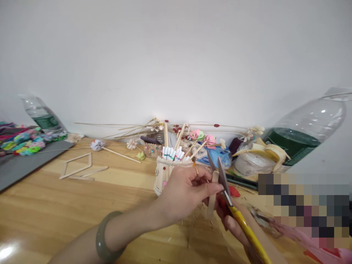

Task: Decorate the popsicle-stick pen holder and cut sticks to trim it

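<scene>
Markers [172,154] stand in the holder [159,178] left of the scissors [238,219].

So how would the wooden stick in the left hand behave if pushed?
The wooden stick looks slim and straight, so probably light and stiff. Its lower end may swing sideways, since the left hand grips it nearer the top.

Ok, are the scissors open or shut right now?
Open: the scissors show their two metal blades spread apart in a V.
</scene>
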Action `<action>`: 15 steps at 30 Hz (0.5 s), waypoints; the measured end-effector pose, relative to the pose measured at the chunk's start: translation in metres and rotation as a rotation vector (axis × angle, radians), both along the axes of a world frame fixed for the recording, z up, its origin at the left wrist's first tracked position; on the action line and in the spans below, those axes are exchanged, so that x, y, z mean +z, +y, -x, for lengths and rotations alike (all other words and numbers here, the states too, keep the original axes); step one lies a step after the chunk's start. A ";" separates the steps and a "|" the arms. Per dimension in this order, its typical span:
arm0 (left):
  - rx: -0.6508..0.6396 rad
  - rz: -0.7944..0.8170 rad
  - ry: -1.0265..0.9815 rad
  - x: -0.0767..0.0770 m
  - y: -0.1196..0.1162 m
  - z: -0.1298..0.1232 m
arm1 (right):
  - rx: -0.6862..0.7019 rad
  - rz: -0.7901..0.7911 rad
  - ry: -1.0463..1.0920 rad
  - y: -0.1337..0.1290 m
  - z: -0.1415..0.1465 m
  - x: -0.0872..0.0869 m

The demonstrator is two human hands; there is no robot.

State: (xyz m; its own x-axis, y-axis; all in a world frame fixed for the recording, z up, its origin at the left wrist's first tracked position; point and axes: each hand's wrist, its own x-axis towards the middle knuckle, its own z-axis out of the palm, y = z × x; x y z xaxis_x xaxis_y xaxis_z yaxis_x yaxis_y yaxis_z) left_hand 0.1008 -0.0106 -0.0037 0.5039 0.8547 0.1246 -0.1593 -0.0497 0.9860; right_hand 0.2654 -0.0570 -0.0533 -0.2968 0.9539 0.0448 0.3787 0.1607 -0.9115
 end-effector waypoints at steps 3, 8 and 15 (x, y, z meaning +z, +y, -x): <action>-0.035 0.093 -0.071 -0.001 -0.001 -0.002 | 0.009 -0.004 -0.001 0.001 0.000 -0.003; -0.077 0.235 -0.141 -0.001 -0.002 -0.004 | 0.028 -0.036 0.017 0.004 0.001 -0.007; -0.088 0.261 -0.163 -0.003 0.000 -0.005 | 0.036 -0.078 0.015 0.005 0.001 -0.009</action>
State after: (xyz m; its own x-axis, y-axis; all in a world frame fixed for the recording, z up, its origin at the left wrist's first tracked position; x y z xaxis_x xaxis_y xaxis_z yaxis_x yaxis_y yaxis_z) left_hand 0.1063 -0.0105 -0.0069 0.5684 0.8227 -0.0083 -0.3088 0.2227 0.9247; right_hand 0.2645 -0.0525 -0.0620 -0.3293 0.9362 0.1229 0.3579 0.2442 -0.9013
